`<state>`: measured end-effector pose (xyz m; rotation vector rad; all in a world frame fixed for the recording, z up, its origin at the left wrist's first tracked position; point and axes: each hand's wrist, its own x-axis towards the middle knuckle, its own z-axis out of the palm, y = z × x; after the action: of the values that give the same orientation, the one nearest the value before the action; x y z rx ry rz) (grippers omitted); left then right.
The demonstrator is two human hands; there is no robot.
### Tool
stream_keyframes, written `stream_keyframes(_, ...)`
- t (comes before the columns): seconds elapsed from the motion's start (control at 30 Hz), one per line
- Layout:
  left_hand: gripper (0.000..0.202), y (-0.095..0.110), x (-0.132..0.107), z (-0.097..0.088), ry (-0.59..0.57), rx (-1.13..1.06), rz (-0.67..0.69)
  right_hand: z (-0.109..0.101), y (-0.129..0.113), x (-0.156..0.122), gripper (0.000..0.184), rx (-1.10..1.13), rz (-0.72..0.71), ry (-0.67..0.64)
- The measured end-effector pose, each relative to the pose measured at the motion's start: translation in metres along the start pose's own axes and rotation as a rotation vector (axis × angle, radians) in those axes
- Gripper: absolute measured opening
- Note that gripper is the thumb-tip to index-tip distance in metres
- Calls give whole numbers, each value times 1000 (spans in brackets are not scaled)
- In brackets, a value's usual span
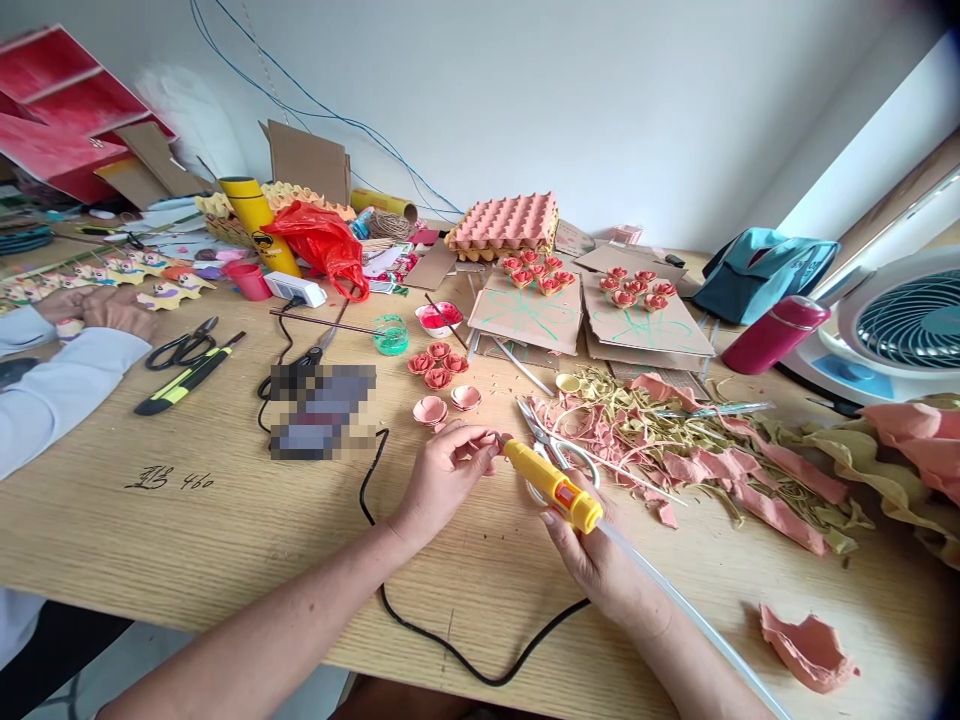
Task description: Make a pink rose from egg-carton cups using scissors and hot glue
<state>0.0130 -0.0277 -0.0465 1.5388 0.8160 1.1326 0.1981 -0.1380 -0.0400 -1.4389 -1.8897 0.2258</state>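
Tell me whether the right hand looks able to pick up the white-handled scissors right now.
Probably not without putting something down: the right hand holds the yellow glue gun, which partly covers the white-handled scissors in this view.

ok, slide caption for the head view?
Right hand holds a yellow plastic glue gun, pointed at the left hand, with round pink pulp cups just beyond.

The glue gun [541, 476] looks smooth plastic, the scraps [780, 512] rough matt pulp, the tabletop [285, 545] wood-grained, the flask [772, 338] glossy.
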Motion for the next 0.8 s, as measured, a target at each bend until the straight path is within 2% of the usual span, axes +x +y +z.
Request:
stream_keyframes(0.37, 25, 0, 0, 0, 9, -5, -3, -1, 0, 1, 13, 19, -34, 32)
stream_keyframes(0.8, 24, 7, -1, -1, 16, 33, -13, -1, -1, 1, 12, 5, -13, -1)
